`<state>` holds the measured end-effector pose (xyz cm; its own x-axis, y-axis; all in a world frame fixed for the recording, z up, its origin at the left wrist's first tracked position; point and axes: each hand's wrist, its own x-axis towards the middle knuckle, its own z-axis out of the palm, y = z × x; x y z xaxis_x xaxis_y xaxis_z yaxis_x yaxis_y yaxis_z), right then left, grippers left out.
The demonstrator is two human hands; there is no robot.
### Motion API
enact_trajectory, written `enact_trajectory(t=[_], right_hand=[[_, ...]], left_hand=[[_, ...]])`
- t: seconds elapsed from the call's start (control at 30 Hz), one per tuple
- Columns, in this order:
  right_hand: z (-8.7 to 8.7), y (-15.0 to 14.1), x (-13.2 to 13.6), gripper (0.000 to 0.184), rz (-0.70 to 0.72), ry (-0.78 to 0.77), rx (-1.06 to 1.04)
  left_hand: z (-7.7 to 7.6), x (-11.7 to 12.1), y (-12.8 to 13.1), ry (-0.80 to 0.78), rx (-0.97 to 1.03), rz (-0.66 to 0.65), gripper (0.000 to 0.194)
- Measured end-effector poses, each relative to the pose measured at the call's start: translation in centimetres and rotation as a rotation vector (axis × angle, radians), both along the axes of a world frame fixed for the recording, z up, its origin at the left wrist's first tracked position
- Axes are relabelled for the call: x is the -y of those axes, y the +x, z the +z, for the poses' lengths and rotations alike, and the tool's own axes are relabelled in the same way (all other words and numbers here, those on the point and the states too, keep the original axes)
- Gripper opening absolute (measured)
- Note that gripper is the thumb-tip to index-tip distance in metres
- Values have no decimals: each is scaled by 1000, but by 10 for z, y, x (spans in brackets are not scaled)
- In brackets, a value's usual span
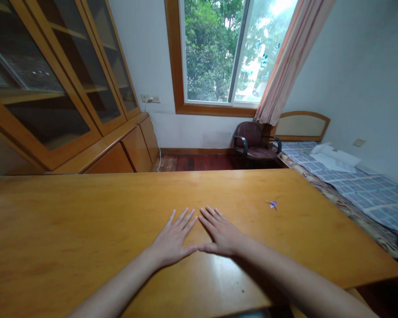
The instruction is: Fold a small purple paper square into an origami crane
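Note:
My left hand (pixel 173 240) lies palm down on the wooden table (pixel 69 229), its fingers spread and holding nothing. Beside it, my right hand (pixel 223 234) also rests flat on the tabletop with the thumb stretched out. The two thumb tips meet or nearly meet at the middle; whether they touch I cannot tell. To the right of my right hand, apart from it, sits a small purple folded-paper figure (pixel 273 204) with thin pointed ends, perhaps a paper crane.
A glass-door cabinet (pixel 96 126) stands at the left. Beyond the table's far edge is a dark red armchair (pixel 252 141) under the window (pixel 215 53). Along the right side runs a bed with a checked blue cover (pixel 348 194) and white sheets (pixel 334 157).

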<state>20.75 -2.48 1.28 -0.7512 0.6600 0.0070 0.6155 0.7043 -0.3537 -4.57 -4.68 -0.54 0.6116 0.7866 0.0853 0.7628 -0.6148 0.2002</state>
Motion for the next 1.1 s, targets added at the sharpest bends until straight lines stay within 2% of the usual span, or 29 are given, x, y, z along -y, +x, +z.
enact_trajectory(t=[0.4,0.7,1.1], right_hand=[[-2,-1,1,95,3,26,2],[-2,-1,1,93,3,34,-7],[-5,-1,0,94,5,32,6]], left_hand=[[1,-1,1,54,-14,-9,85],[5,0,2,6,-9,2,84],[1,0,1,37,-16,-6,85]])
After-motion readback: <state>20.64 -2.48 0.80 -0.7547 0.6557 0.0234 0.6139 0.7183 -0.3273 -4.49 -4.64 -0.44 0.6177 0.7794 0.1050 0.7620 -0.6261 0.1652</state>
